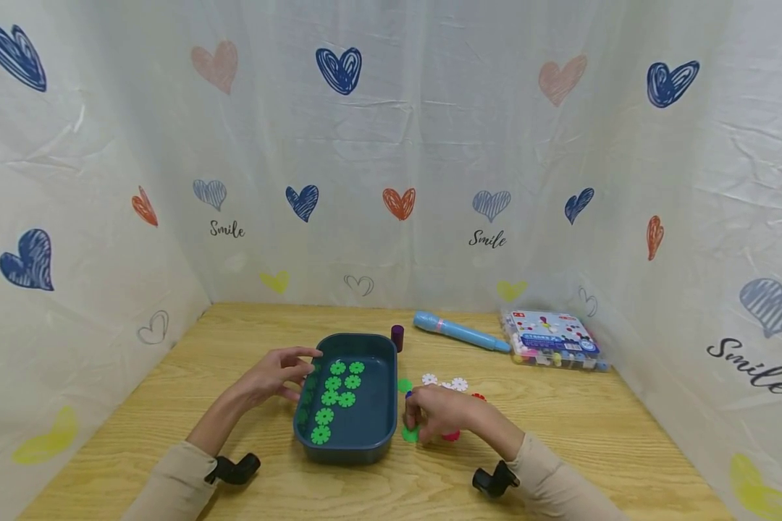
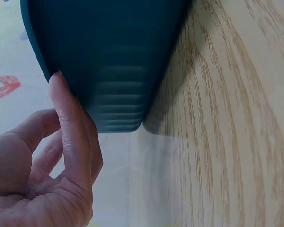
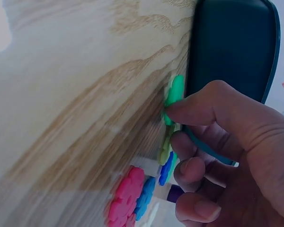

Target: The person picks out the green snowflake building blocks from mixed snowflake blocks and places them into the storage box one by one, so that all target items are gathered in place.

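A dark teal bin (image 1: 365, 391) stands on the table, with several bright green snowflake discs (image 1: 330, 398) on its floor. My left hand (image 1: 276, 376) is at its left rim; in the left wrist view, one fairly straight digit of that hand (image 2: 68, 161) touches the rim (image 2: 43, 66). Just right of the bin, my right hand (image 1: 438, 412) is low over the table. In the right wrist view, my right hand (image 3: 227, 142) has its thumb and curled fingers at the end of a green disc (image 3: 177, 90), apparently pinching it. Knuckles partly cover it in the head view.
White snowflake discs (image 1: 459, 384) and a pink one (image 3: 125, 196) lie around my right hand. A purple cylinder (image 1: 397, 338) stands behind the bin's right corner. Farther back are a light blue wand-shaped tube (image 1: 463, 332) and a clear plastic case (image 1: 554, 339) of colourful pieces.
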{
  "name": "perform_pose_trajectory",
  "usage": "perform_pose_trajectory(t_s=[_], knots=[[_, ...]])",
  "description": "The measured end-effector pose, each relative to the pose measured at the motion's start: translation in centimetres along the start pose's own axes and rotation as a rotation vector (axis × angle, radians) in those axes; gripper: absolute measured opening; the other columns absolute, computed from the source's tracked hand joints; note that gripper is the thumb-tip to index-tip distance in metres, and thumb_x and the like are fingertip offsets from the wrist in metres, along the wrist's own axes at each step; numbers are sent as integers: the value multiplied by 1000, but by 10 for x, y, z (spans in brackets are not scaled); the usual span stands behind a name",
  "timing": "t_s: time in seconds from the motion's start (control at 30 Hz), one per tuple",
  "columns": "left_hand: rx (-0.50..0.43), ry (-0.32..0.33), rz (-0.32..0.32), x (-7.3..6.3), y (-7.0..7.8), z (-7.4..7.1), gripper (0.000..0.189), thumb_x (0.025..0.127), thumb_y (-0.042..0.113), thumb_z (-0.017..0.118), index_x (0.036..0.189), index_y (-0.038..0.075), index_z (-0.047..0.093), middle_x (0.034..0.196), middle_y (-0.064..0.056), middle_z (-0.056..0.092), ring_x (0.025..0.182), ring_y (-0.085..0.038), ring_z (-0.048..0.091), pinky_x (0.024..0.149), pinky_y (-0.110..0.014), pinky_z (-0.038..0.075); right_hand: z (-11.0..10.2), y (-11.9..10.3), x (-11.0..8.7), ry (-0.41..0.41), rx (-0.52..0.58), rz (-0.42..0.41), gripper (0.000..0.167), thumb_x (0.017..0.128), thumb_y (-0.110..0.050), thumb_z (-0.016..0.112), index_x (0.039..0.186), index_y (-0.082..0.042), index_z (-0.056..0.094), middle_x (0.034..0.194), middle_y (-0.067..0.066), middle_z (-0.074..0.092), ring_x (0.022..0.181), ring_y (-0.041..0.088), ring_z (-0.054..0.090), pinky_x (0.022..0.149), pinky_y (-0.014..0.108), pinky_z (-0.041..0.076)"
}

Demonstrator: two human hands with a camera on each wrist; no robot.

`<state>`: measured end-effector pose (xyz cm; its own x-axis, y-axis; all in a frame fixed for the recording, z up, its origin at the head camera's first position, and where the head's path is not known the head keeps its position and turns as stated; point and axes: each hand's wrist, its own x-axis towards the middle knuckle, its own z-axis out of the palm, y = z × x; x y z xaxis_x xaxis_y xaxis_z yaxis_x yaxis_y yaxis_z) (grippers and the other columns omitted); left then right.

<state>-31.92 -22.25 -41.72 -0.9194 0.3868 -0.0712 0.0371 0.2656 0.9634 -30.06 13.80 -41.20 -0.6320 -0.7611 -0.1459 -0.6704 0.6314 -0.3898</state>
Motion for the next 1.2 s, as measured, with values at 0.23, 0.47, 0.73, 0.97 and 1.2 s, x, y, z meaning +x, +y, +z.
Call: perform_pose_trajectory(t_s=[0.23,0.47,0.73,0.97,1.2], knots=[[0,-1,-10,0,-2,1,51,98,24,61,143,4,46,115,-20,57,87,-20,61,66,-37,62,1,2,-1,2,-52,-44,30,78,-18,80,106,-15,70,89,-3,65,77,3,55,70,15,47],[4,1,-6,2,-1,0,52,98,23,61,143,4,46,116,-21,56,87,-20,62,66,-37,62,-2,2,0,-2,-4,-40,19,79,-19,81,96,-14,73,84,-6,66,75,1,56,67,14,48],[1,6,-19,1,-1,0,51,98,22,61,143,5,46,115,-20,56,87,-20,62,66,-36,62,-3,2,-1,-34,33,-22,24,79,-15,79,102,-13,70,84,-4,63,72,1,51,65,15,46],[14,4,-10,1,1,-2,51,98,23,61,143,4,46,116,-24,55,87,-20,62,66,-37,62,-4,0,1,-43,22,-24,31,80,-27,82,104,-12,70,84,-4,64,71,-1,53,66,15,47],[11,-5,-6,2,2,-2,52,98,22,60,144,3,45,118,-27,54,87,-21,62,67,-39,62,-3,-1,2,-21,-1,-14,25,78,-26,84,95,-14,70,83,-8,63,71,-1,50,66,13,46]])
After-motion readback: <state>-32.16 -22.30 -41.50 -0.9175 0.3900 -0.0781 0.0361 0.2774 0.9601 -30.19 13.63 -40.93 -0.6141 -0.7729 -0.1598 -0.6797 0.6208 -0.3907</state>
